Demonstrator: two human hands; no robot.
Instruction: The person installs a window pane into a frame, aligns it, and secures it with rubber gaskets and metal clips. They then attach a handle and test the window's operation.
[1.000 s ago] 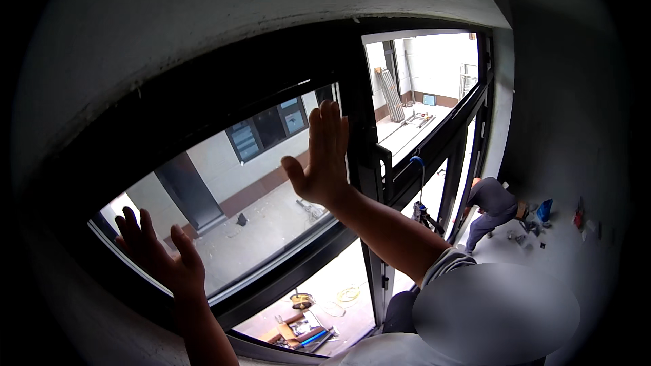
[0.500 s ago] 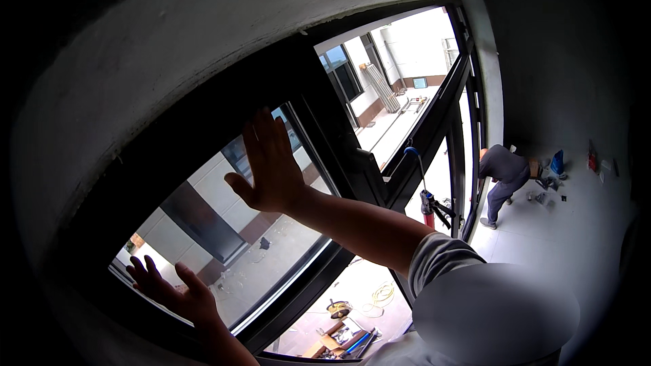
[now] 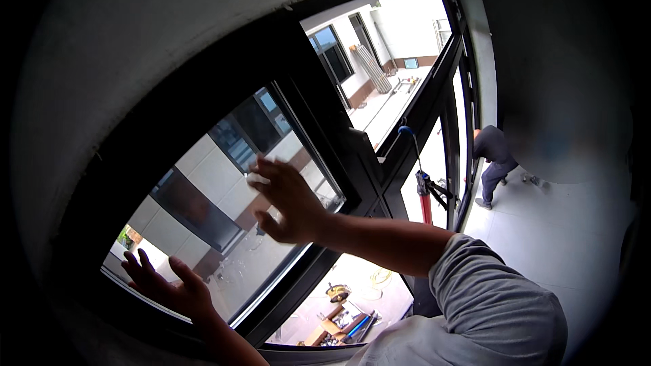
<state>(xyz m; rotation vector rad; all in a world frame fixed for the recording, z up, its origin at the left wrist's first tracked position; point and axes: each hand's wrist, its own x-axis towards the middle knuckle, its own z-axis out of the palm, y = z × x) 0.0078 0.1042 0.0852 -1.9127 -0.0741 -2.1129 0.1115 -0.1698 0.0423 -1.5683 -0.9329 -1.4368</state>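
In front of me is a glass pane (image 3: 193, 210) set in a wide black window frame (image 3: 278, 315). My right hand (image 3: 291, 203) is raised before the middle of the pane, fingers apart and loosely bent, holding nothing. Whether its fingertips touch the glass I cannot tell. My left hand (image 3: 169, 291), its fingers spread, is at the pane's lower left corner and also holds nothing. A caulking gun (image 3: 425, 196) with a red barrel hangs by a blue hook from a frame bar, beyond my right forearm.
A person in dark clothes (image 3: 500, 156) bends over at the far right beside the frame. Through the lower opening show a cardboard box with tools (image 3: 332, 329), a cable reel (image 3: 337, 292) and a yellow cord (image 3: 381, 278). Long metal strips (image 3: 371, 68) lean on a wall outside.
My right hand has come down from the pane's upper part, and its straight fingers have bent. My left hand stays near the lower left corner. The whole view has shifted slightly.
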